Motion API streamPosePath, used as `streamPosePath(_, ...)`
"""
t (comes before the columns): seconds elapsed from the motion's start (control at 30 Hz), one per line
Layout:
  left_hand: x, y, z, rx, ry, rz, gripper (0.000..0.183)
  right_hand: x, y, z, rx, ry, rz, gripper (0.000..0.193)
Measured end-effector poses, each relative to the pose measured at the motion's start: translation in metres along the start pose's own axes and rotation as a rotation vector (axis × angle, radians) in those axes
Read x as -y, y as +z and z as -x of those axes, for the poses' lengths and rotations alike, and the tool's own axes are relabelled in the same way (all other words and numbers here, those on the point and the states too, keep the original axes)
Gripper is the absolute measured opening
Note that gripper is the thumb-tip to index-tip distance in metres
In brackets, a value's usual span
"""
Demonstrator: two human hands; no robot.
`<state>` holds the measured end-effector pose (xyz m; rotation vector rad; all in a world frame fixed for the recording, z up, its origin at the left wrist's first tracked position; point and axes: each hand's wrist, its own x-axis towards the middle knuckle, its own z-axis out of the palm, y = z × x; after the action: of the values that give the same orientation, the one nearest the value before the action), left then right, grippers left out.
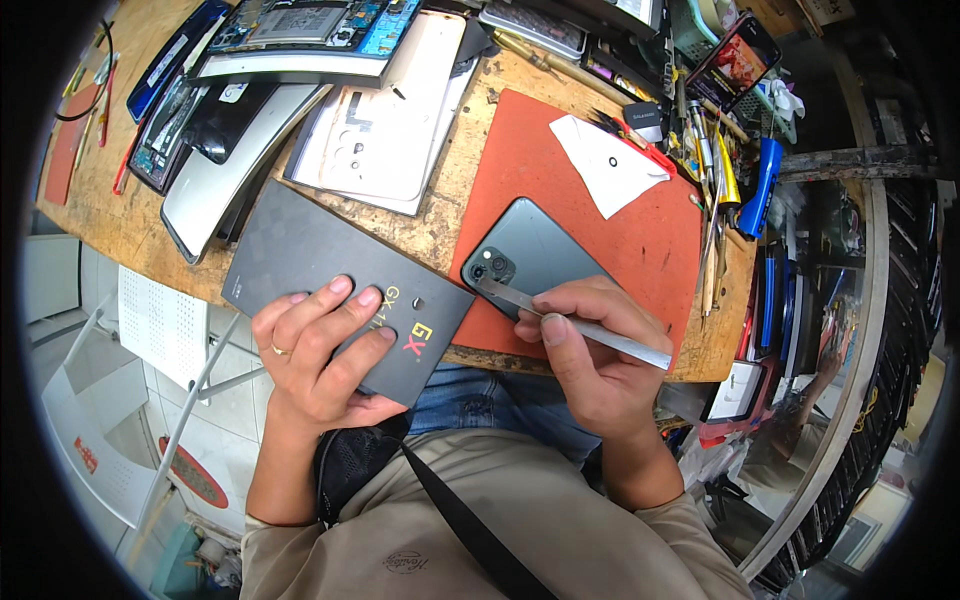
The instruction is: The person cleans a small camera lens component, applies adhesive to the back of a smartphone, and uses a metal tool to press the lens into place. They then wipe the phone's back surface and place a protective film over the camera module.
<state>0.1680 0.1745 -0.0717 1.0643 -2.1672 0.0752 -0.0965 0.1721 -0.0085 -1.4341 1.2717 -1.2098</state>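
My left hand grips a flat black box by its near edge, fingers spread over the top and thumb underneath. The box is tilted over the table's front edge, with coloured lettering and a small dark spot on its face. In my right hand, pinched between thumb and fingers, is a flat silver metal strip-like tool. The tool's narrow tip lies over the camera corner of a dark green smartphone, beside the box. That phone rests back side up on a red mat; my right fingers hide its lower part.
Opened phones and a blue circuit board crowd the back left. A white cloth lies on the mat. Tweezers, pens and a blue tool stand at the right, below a propped phone. A white chair stands left.
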Motion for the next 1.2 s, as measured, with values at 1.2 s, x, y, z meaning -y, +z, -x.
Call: streamPosePath(1.2, 0.0020, 0.0004, 0.0008, 0.006, 0.008, 0.002, 0.051, 0.0024, -0.0004, 0.0002, -0.017, 0.055, -0.020, 0.012)
